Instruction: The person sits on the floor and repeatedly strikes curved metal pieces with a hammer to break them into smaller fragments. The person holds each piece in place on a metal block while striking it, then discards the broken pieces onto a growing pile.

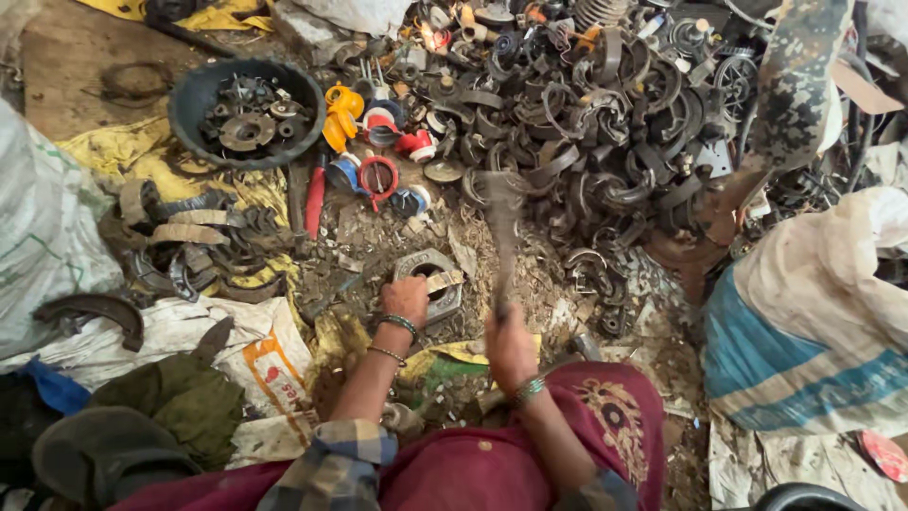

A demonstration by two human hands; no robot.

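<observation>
My left hand (407, 298) rests on a curved brake-shoe piece (443, 280) laid across a square grey metal block (430, 274) on the ground, holding it there. My right hand (509, 345) grips the handle of a hammer (501, 213), which is raised and motion-blurred above the block. Both wrists wear bangles.
A large heap of dark curved brake shoes (586, 123) fills the upper middle and right. A round black basin (248, 112) of metal parts sits upper left. Red and orange plastic parts (378, 142) lie between them. Sacks (804, 331) stand at right and left. Another person's trouser leg (790, 95) is upper right.
</observation>
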